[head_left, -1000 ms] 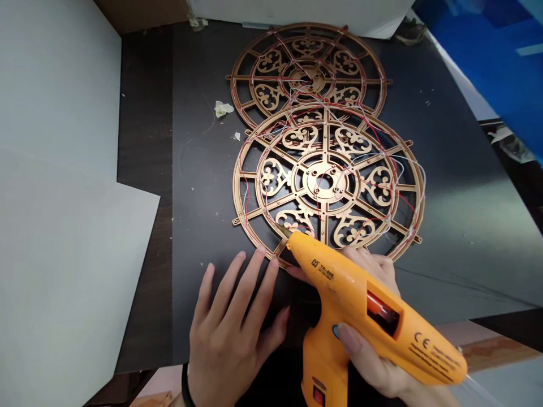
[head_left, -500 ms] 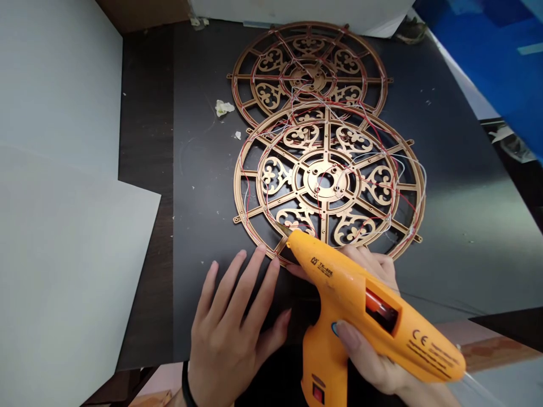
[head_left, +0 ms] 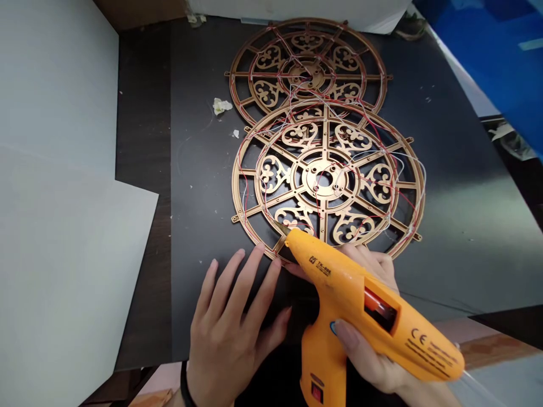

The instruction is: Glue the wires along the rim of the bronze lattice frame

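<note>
1. At the far left of my feed I see a pale grey, flat-faced panel [head_left: 63, 271] with a stepped edge, beside the black, smooth-topped table [head_left: 195, 186].
2. My left grip [head_left: 224, 328], a bare hand with a black band [head_left: 186, 387] at the wrist, is spread wide, palm down, with nothing clasped. Two of its fingertips rest on the lower-left rim of the nearer wheel; whether the others touch the table I cannot tell.
3. A small, crumpled, whitish scrap [head_left: 222, 106] lies on the table, left of both wheels.
4. Farther off lies a gold-brown, round, spoked openwork wheel [head_left: 314, 79], its near edge hidden under the other one.
5. The nearer wheel [head_left: 314, 180], also gold-brown, round and spoked, with scrolled heart-shaped cut-outs, lies face-up on the table and overlaps the first. It sits just ahead of both grips. Thin red and white wires run across the two.
6. The orange plastic glue gun [head_left: 360, 282] slants from the lower right, its dark pointed nozzle [head_left: 281, 227] at the nearer wheel's lower-left inner ring; I cannot tell whether the tip touches.
7. My right grip [head_left: 375, 362] is closed around the glue gun, thumb beside its blue button [head_left: 333, 327], fingers on the far side, near the rim.
8. At upper right I see a blue, smooth-looking surface [head_left: 487, 68].
</note>
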Tool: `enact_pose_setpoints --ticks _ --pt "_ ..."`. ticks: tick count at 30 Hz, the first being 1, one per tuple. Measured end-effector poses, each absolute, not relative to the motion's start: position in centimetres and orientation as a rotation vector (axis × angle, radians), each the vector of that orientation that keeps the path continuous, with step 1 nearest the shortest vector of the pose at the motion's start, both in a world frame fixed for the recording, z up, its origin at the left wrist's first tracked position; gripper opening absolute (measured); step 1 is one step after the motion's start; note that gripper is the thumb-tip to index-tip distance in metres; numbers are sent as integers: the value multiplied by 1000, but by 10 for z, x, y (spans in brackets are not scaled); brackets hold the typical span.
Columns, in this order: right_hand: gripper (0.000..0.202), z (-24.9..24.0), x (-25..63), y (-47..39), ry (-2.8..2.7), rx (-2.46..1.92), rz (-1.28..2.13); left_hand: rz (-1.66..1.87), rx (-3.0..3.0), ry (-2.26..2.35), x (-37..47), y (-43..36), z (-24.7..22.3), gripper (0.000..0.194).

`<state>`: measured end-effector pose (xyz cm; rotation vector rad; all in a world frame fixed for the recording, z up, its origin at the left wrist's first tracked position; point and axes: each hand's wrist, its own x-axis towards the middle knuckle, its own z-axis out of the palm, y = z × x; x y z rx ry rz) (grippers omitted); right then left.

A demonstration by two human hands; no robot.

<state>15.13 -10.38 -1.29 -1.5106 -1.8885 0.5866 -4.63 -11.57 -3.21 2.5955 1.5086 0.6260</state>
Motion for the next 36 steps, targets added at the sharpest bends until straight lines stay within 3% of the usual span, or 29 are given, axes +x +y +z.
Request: enact_pose_setpoints --ticks 8,15,36 --pt "41 -15 152 -103 -1921 -1459 587 628 2595 1495 -48 -117 -32 41" --pt "20 -15 153 -106 -1908 -1453 596 614 2598 1471 -48 -117 -32 41" --pt "19 -17 154 -107 -1911 -1466 624 588 2573 1464 -44 -116 -29 40"
